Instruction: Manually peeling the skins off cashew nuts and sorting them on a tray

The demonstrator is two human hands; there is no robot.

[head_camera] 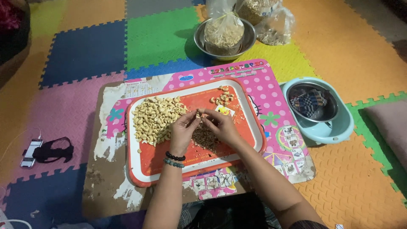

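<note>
My left hand (183,129) and my right hand (220,125) meet fingertip to fingertip over an orange tray (250,127) with a white rim. Together they pinch one small cashew nut (198,113). A heap of pale cashew nuts (154,118) lies on the tray left of my left hand. Below my hands sits a dark pile of brown skins (204,138). A few more nuts (223,98) lie at the tray's far side. Beaded bracelets circle my left wrist.
The tray rests on a worn pink low table (271,85) over coloured foam floor mats. A metal bowl (199,38) with a bag of nuts stands behind, more bags beside it. A blue basin (339,131) holding a metal bowl is right. A phone (31,152) lies left.
</note>
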